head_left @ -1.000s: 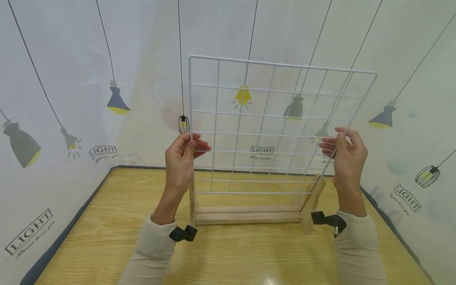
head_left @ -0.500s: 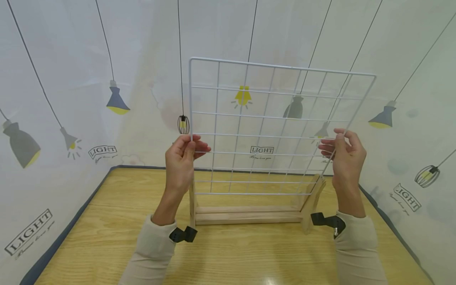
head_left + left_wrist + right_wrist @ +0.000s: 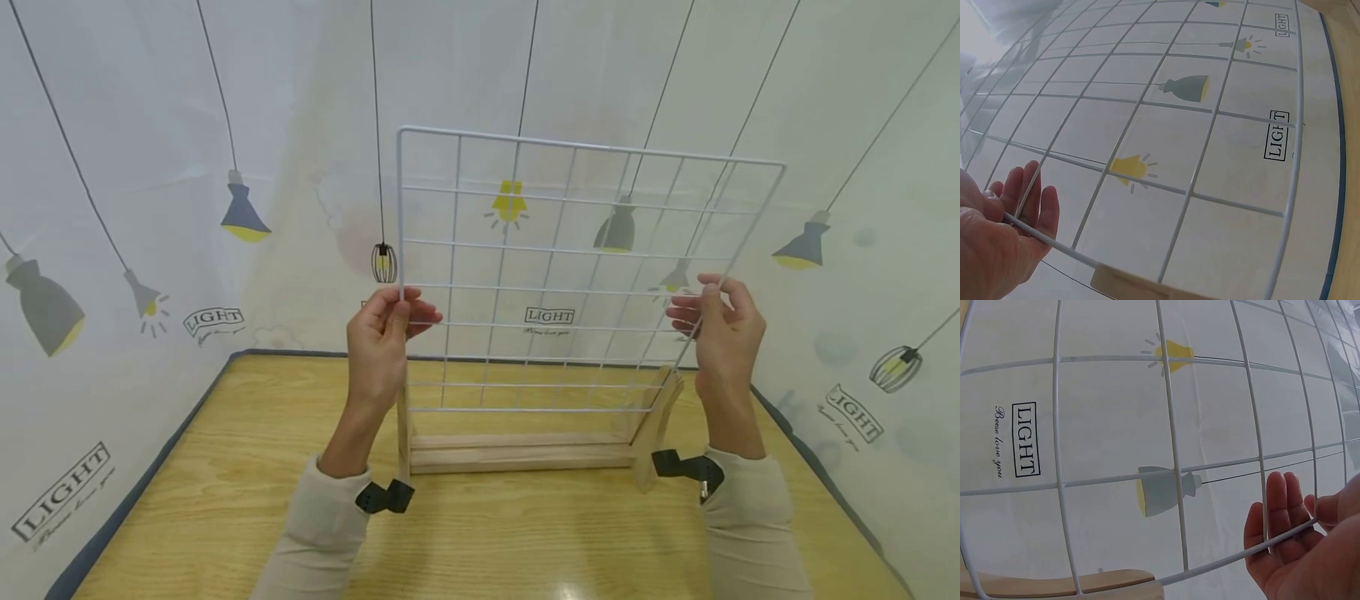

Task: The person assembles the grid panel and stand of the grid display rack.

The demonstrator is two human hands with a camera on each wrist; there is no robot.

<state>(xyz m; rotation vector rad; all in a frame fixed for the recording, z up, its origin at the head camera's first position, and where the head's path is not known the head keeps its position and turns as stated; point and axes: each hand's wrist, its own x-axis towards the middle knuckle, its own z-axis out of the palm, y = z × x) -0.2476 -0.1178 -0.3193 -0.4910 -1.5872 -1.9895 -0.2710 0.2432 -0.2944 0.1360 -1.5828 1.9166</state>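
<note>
A white wire grid panel (image 3: 528,249) stands nearly upright over a light wooden stand (image 3: 521,458), its lower part between the two side posts. My left hand (image 3: 378,350) pinches the panel's left edge between thumb and fingers, partway up. On the opposite edge, my right hand (image 3: 726,342) grips at about the same height. In the left wrist view the left fingers (image 3: 1047,212) reach behind the edge wire, close above a wooden post (image 3: 1129,284). The right wrist view has the right fingers (image 3: 1279,515) passing behind the wires, with the other post (image 3: 1116,579) below.
The stand rests on a wood-grain table (image 3: 480,533) with a dark blue edge (image 3: 292,353). Behind and at both sides hangs a pale backdrop (image 3: 315,100) printed with lamps and "LIGHT" labels. A black strap (image 3: 386,497) circles each sleeve near the wrist.
The grid panel has sunk slightly, its top edge now lower in the head view. Both hands keep their hold, and the right hand has shifted a little down and left.
</note>
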